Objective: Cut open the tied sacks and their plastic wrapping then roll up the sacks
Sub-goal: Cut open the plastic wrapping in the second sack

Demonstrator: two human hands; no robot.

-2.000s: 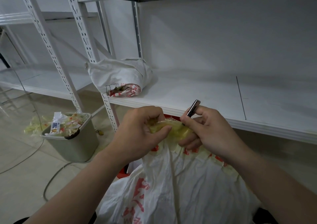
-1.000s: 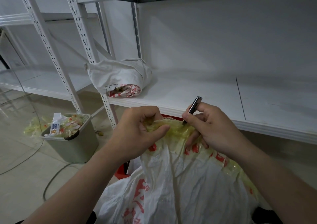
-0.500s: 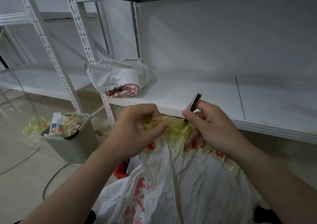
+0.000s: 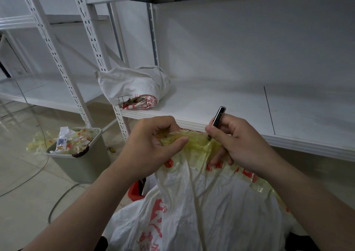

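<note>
Little has shifted: left hand (image 4: 151, 145) pinches yellowish wrapping (image 4: 194, 145), right hand (image 4: 240, 145) clutches cutter (image 4: 218, 119).

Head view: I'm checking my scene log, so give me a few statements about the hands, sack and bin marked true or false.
1. The right hand holds a dark slim cutter. True.
2. The left hand is flat on the shelf. False: it pinches the yellowish plastic at the top of the sack.
3. A rolled sack lies on the shelf. True.
4. The bin stands on the shelf. False: it stands on the floor, with scraps in it.
</note>
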